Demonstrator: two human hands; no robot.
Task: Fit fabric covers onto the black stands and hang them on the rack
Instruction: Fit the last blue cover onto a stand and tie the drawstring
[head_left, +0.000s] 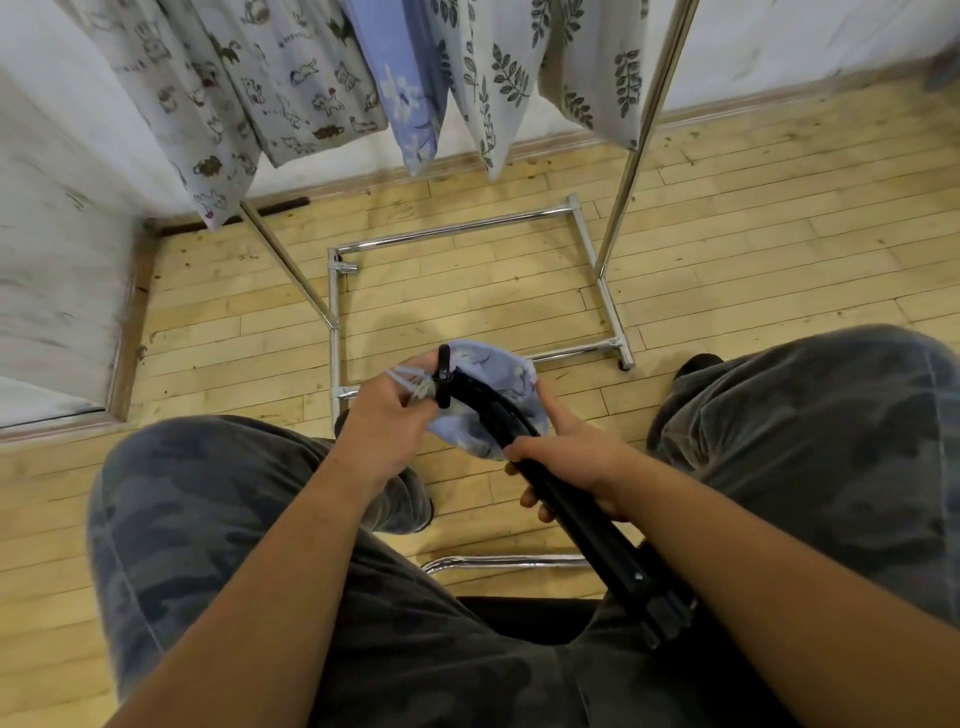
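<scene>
Between my knees, above the wood floor (218, 332), right hand (566, 457) clenched round the black stand (587, 525); the stand slants from my lap up and away toward the rack (631, 156). Blue cover (498, 374) sits bunched at the stand's far end, touching it, and my left hand (387, 415) pinches the pale cords (410, 376) just beside that end. On the rack beyond I note hung covers (291, 93) side by side: cat print, blue floral, leaf print, none touching the floor.

Single head-worn view, wide-angle — looking steeply down, close over lap, floor beyond
</scene>
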